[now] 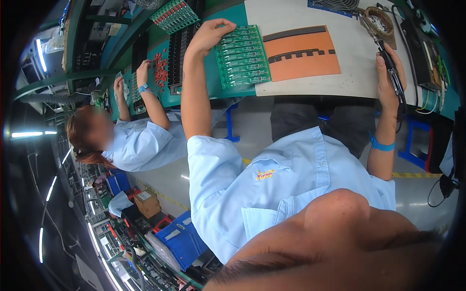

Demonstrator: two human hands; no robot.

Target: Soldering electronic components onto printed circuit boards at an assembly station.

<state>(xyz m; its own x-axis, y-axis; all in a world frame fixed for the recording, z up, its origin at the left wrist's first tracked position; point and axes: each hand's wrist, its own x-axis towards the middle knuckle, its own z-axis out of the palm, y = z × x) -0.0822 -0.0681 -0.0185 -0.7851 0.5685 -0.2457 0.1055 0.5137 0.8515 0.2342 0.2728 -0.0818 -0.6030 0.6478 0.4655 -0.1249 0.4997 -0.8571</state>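
Fingertips of the left hand (209,33) are spread a bit and pressing down on the top left corner of a green circuit board panel (242,56), not really gripping it, just resting on the edge. That panel lies flat on the teal strip of the workbench (213,80), right beside an orange mat (302,52) with dark strips on it. The mat lies on the pale work surface (340,80).

Right hand (388,77) is wrapped tight around a black soldering iron (388,63), fingers closed on the handle, tip pointing up toward a round holder with a wire tip cleaner (379,19). It's well apart from the panel, over on the other side of the mat. Blue wrist strap (381,144) on that arm.

Further left, another person in a light blue shirt has both hands on the same bench near a pile of small red parts (159,70) and black trays (177,51).
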